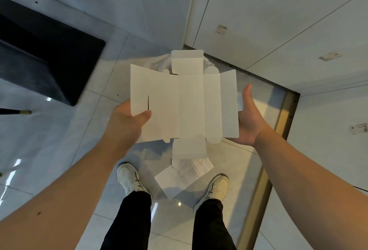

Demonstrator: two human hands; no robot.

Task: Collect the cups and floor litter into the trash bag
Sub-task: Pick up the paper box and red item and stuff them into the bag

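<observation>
Head view: both hands (127,122) under flattened carton (184,104)

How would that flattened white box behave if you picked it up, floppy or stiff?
The flattened box is probably fairly stiff: it spans flat between the left hand and right hand without sagging. It likely folds easily along its visible creases. It looks thin, so probably light and apt to flutter if dropped.

left hand (127,122): thumb pinched on top | right hand (250,118): palm up, thumb raised
</observation>
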